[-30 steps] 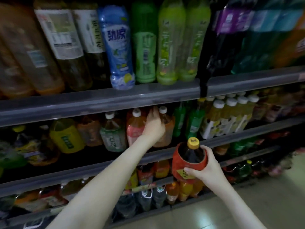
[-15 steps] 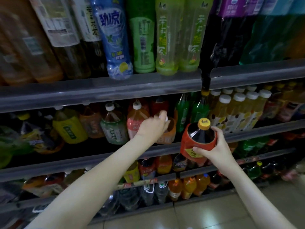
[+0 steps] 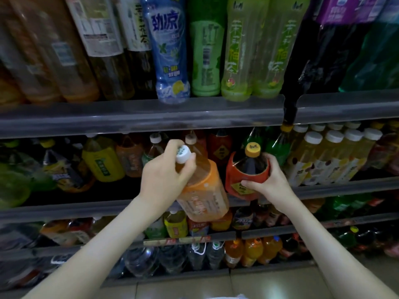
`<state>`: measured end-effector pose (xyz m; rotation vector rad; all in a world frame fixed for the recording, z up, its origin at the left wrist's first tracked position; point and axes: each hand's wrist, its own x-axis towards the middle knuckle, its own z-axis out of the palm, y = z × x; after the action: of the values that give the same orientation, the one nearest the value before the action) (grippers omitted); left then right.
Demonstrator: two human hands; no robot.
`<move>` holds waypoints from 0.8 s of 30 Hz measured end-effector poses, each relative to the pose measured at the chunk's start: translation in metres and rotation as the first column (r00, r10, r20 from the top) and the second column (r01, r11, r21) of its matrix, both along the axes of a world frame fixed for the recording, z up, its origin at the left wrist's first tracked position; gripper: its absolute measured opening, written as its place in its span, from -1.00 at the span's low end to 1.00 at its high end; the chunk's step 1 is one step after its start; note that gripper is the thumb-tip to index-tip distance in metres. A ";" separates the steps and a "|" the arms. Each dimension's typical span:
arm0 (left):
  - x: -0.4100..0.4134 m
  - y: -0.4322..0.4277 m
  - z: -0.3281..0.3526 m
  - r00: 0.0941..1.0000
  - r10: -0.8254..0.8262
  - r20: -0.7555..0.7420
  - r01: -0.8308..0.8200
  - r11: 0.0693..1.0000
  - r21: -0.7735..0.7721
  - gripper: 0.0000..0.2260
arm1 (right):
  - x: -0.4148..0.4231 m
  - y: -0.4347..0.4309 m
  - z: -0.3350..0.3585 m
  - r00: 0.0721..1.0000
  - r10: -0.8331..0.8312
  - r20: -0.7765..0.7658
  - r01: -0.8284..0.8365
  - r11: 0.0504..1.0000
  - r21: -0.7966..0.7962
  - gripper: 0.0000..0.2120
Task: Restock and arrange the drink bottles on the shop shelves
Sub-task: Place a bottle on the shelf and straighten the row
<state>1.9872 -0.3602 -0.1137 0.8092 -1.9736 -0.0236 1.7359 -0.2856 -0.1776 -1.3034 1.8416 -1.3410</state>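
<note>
Both hands are busy with bottles in front of the middle shelf (image 3: 345, 186). Her or his left hand (image 3: 166, 180) grips the neck of an orange bottle (image 3: 203, 190), just under its white cap (image 3: 183, 154), and holds it clear of the shelf, in the air before the front rail. This bottle is tilted: its long axis runs from the cap, up and toward the left, down to the base, which points low and to the right. Next to it, the right hand (image 3: 269, 182) is wrapped around a dark bottle (image 3: 248, 171) with a red label and a yellow cap (image 3: 252, 149). That one stands almost upright, cap up, just at the edge of the same shelf; I cannot tell if its base rests on it.

About progress, I judge the work is in the middle. Most rows around look full, but neither bottle has its final place yet. A dark gap is open on the shelf to the left of the hands.
</note>
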 end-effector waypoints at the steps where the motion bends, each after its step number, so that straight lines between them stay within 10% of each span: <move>1: 0.007 0.001 0.000 0.999 0.022 0.026 -0.022 1.000 -0.021 -0.83 | 0.005 -0.009 0.001 1.000 0.021 -0.018 -0.021 1.000 -0.003 -0.15; 15: 0.102 -0.013 -0.013 0.932 0.304 0.198 -0.334 0.931 0.147 -0.73 | 0.012 -0.075 -0.024 0.983 0.079 0.168 -0.099 0.988 0.119 -0.17; 24: 0.125 -0.065 -0.034 0.908 0.369 0.199 -0.406 0.891 0.204 -0.78 | 0.058 -0.067 -0.026 0.904 -0.215 -0.369 0.203 0.977 -0.071 -0.22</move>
<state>2.1127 -0.4253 -0.1474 1.3959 -1.9398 0.0375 1.7939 -0.3526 -0.2036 -1.4951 2.2836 -1.2968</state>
